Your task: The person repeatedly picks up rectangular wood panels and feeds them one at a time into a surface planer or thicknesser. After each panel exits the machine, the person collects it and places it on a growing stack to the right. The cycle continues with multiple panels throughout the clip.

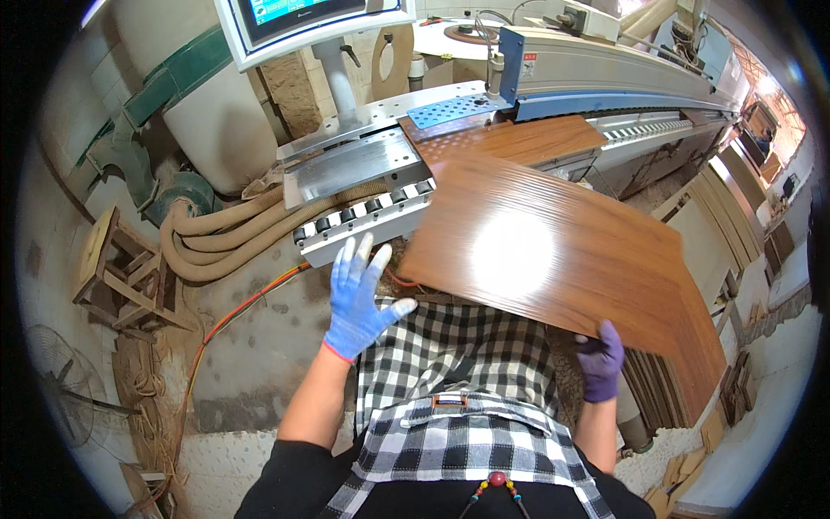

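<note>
My right hand (pixel 600 360), in a purple glove, grips the near edge of a wood-grain laminated panel (pixel 603 259), thumb on top and fingers beneath. The panel is tilted in front of me, and a bright glare covers its middle. My left hand (pixel 360 295), in a blue glove with pale fingertips, is spread open and holds nothing. It is just left of the panel, near a roller support rail (pixel 366 217) with black and white rollers. Beyond, another wood-grain panel (pixel 551 143) lies on the bed of an edge-banding machine (pixel 603 71), partly under a blue perforated plate (pixel 454 111).
A touchscreen monitor (pixel 311 26) stands above the machine. Ribbed hoses (pixel 227 237) curve at the left, near a wooden stool (pixel 126 272) and a standing fan (pixel 68 389). An orange cable (pixel 224 324) crosses the floor. Stacked boards (pixel 655 386) stand under the panel at right.
</note>
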A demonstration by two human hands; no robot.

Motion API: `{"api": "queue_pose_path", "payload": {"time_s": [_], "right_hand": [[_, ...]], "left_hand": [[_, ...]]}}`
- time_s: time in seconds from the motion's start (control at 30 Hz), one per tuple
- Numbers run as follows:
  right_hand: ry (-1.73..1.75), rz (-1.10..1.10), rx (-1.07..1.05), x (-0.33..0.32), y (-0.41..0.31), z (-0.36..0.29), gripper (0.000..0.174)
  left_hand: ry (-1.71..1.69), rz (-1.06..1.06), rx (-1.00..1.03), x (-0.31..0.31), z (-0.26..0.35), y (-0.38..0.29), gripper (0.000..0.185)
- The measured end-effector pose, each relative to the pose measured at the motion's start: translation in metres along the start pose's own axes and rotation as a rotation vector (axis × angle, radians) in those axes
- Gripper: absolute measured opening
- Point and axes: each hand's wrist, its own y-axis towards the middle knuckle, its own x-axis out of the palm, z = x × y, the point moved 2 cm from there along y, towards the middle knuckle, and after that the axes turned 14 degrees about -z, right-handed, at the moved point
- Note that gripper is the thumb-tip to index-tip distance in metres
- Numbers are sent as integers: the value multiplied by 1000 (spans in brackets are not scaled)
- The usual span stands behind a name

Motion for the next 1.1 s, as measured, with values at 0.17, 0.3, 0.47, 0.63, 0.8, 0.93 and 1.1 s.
{"api": "queue_pose_path", "payload": {"time_s": [0.17, 0.3, 0.47, 0.63, 0.8, 0.93, 1.1], "right_hand": [[12, -428, 261, 70, 61, 70, 26], [73, -453, 478, 122, 99, 123, 28], [379, -550, 614, 155, 140, 160, 32], [-322, -476, 350, 153, 136, 118, 37], [-1544, -217, -311, 74, 111, 16, 43], [-2261, 216, -322, 0, 78, -66, 51], [-2454, 502, -66, -62, 48, -81, 49]], "left_hand": [[182, -5, -170, -17, -19, -43, 76], [286, 37, -352, -38, -50, -76, 68], [177, 50, -458, -43, -87, -76, 66], [144, 66, -580, -31, -116, -44, 68], [152, 59, -615, -24, -133, -6, 68], [171, 53, -555, -19, -146, 3, 68], [142, 25, -594, -19, -151, 4, 68]]}}
